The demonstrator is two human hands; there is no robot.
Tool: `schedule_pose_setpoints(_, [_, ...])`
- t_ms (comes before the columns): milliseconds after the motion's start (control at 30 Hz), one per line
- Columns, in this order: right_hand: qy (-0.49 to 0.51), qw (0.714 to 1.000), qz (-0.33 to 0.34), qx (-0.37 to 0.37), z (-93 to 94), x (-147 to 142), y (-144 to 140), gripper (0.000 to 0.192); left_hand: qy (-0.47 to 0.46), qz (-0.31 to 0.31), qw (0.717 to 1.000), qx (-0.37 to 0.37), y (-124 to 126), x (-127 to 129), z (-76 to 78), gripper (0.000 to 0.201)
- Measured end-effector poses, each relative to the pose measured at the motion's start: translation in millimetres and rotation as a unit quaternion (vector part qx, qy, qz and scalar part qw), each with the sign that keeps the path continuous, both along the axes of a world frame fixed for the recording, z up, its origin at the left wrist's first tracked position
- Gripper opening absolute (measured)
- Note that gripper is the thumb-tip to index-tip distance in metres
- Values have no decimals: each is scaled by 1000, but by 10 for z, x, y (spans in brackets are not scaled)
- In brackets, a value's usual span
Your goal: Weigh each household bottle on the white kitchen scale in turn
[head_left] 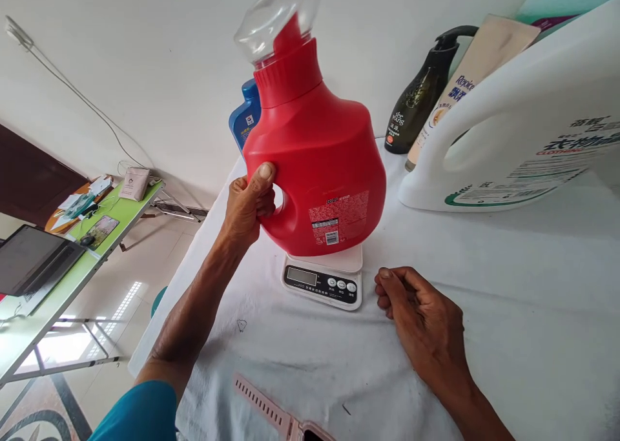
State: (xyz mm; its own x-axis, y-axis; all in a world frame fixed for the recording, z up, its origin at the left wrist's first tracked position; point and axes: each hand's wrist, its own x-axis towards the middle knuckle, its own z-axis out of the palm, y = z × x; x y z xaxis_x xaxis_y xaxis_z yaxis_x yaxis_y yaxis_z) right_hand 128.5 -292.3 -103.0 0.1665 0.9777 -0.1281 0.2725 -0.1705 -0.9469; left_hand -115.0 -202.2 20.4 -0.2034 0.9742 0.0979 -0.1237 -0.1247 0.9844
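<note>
My left hand [249,203] grips the handle of a big red detergent jug [320,157] with a clear cap. The jug stands on, or just above, a small white kitchen scale [323,281]; contact is hard to tell. Curled loosely, my right hand [416,312] rests on the white cloth just right of the scale and holds nothing.
A large white detergent jug [513,131] lies at the right, with a dark pump bottle [419,99] and a beige bottle [465,86] behind it. A blue bottle [245,115] stands behind the red jug. A pink watch strap [271,409] lies near me. A green table [72,254] with a laptop stands left.
</note>
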Motion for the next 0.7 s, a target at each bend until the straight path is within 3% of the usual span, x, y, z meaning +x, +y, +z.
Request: schedule_pose_setpoints(700, [2,1000,-9,-19,31,-13,10,51,25,-32,999,16,53,33,-110,77])
